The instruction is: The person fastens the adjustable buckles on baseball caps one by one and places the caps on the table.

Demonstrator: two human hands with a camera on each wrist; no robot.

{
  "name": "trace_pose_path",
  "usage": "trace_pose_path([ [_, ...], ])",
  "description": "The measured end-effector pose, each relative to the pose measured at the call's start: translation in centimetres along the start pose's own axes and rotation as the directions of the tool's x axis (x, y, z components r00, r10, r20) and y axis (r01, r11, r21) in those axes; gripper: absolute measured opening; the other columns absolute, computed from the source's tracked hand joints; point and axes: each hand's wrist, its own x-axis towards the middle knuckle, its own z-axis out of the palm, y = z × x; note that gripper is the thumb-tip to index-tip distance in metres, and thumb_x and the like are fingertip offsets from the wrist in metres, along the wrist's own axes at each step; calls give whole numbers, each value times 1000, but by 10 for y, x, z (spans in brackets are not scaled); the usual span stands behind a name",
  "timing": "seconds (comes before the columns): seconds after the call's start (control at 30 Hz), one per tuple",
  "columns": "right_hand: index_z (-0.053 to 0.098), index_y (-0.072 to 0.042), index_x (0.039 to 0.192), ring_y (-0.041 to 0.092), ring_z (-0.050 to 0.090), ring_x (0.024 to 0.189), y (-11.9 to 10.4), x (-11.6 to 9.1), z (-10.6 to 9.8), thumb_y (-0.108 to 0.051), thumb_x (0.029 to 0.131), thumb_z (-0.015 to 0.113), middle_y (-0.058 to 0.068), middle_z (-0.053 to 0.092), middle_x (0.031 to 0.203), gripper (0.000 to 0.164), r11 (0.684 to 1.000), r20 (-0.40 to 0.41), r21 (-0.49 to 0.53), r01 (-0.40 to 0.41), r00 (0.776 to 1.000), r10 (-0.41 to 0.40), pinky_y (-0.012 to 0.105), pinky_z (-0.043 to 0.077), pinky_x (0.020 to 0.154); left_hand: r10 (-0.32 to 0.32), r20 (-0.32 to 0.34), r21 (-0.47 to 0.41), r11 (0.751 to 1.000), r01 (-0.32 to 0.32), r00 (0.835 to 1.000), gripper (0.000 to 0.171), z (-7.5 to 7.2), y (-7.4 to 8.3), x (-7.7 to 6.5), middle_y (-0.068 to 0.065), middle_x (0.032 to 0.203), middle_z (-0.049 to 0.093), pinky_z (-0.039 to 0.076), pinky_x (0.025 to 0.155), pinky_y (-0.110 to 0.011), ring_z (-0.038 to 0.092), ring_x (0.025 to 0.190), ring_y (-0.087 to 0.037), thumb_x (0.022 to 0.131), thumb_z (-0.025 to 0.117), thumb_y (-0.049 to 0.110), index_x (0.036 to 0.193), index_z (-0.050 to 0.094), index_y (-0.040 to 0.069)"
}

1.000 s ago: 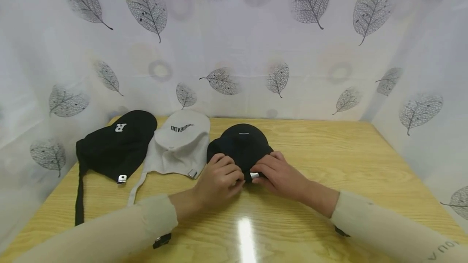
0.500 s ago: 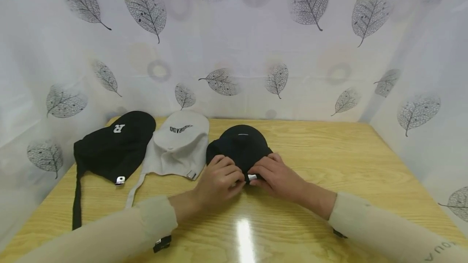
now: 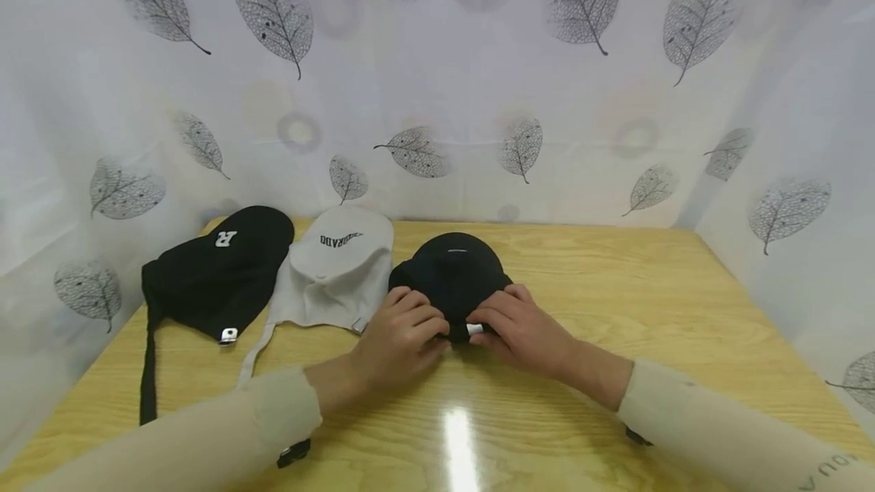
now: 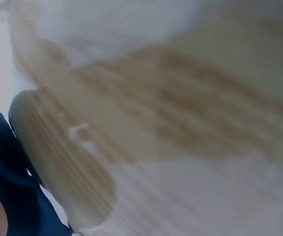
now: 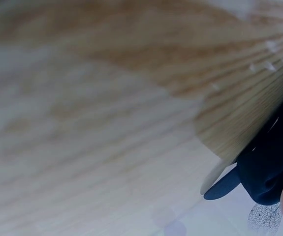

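Observation:
A dark navy cap [image 3: 453, 272] lies at the middle of the table in the head view, its brim toward the back and a small white line on it. My left hand [image 3: 403, 332] grips the cap's near left edge with curled fingers. On the other side my right hand [image 3: 522, 329] pinches the near edge beside a shiny metal buckle [image 3: 475, 329]. Between the two hands a short dark stretch of the cap's edge shows. Dark cloth of the cap fills the lower left of the left wrist view [image 4: 13, 182] and the right side of the right wrist view [image 5: 264, 172].
Left of the navy cap lies a light grey cap [image 3: 342, 264] with dark lettering. Beyond it is a black cap [image 3: 219, 272] with a white R and a dangling strap [image 3: 148, 370]. A leaf-printed curtain [image 3: 465, 82] borders the wooden table [image 3: 615, 272] at the back and sides.
My left hand has shifted slightly left, widening the gap between it and the buckle. The right hand and the cap stay nearly in place.

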Motion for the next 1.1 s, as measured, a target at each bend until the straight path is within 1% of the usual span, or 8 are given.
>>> trace_pose_path([
  [0.17,68,-10,106,13,61,93,1,1,0,-35,99,60,-3,65,102,27,1000,-2,9,-3,1000,3,36,41,86,20,-8,-10,1000,-21,1000,9,0,-1,1,7,85,72,45,81,-36,60,82,-17,78,79,16,82,71,17],
  [0.33,68,-10,107,14,60,94,1,2,1,-34,99,61,-2,65,102,26,1000,-4,11,-3,1000,3,36,41,86,19,-27,-13,1000,-20,999,7,1,-1,2,7,84,72,45,80,-36,60,81,-17,78,78,13,81,71,16],
  [0.7,68,-11,107,14,60,96,0,3,-2,-34,97,63,-2,65,103,26,1000,13,15,-11,1000,11,36,41,87,3,-39,-21,1000,-4,999,5,2,-1,1,7,85,74,44,79,-36,59,80,-16,78,78,13,80,74,16],
  [0.93,68,-11,107,14,60,96,0,3,-3,-30,92,70,-2,65,103,25,1000,16,18,-10,1000,10,36,42,87,-12,-45,-24,1000,11,999,5,3,0,2,7,84,74,44,78,-36,59,80,-16,78,77,13,79,74,16],
  [1.03,68,-10,106,15,60,95,0,2,-2,-31,93,69,-2,66,102,25,1000,5,15,-3,1000,3,36,42,86,-20,-54,-27,999,18,998,5,5,1,2,7,85,74,44,78,-36,60,80,-16,78,77,13,79,74,17],
  [1.1,68,-10,106,14,60,95,0,1,-1,-33,96,66,-2,66,102,25,1000,-2,14,3,1000,-3,36,42,86,-25,-60,-30,999,23,998,5,6,2,2,7,85,74,44,77,-36,60,80,-16,78,77,13,79,74,17],
])
